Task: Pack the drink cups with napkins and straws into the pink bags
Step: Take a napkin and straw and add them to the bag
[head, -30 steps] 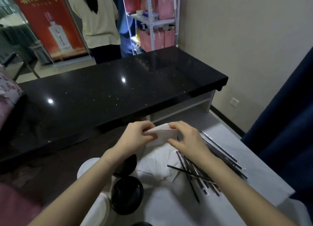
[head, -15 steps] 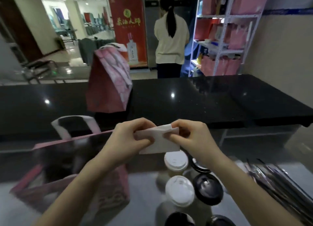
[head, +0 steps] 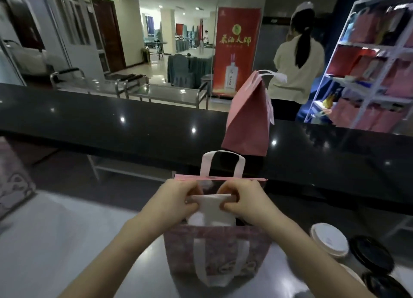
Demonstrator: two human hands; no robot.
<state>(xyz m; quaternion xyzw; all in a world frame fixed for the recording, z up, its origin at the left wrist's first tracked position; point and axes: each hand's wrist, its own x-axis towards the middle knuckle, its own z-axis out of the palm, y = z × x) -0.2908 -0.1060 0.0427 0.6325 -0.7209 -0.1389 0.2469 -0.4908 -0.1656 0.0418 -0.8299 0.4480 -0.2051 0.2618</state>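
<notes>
A pink patterned bag (head: 223,250) with white handles stands open on the grey table in front of me. My left hand (head: 176,199) and my right hand (head: 243,199) each pinch one top corner of a folded white napkin (head: 211,210). The napkin hangs in the bag's mouth, its lower part behind the bag's near wall. At the lower right stand a cup with a white lid (head: 329,239) and a cup with a black lid (head: 371,254). What lies inside the bag is hidden.
A second pink bag (head: 247,117) stands on the black counter (head: 111,123) beyond the table. A person stands with their back turned at a shelf of pink bags (head: 377,74) at the far right. Another patterned object sits at the left edge (head: 13,177).
My view has swung left, away from the straws and cups. Both hands carried the napkin over to the open pink bag and lowered it into the bag's mouth.
</notes>
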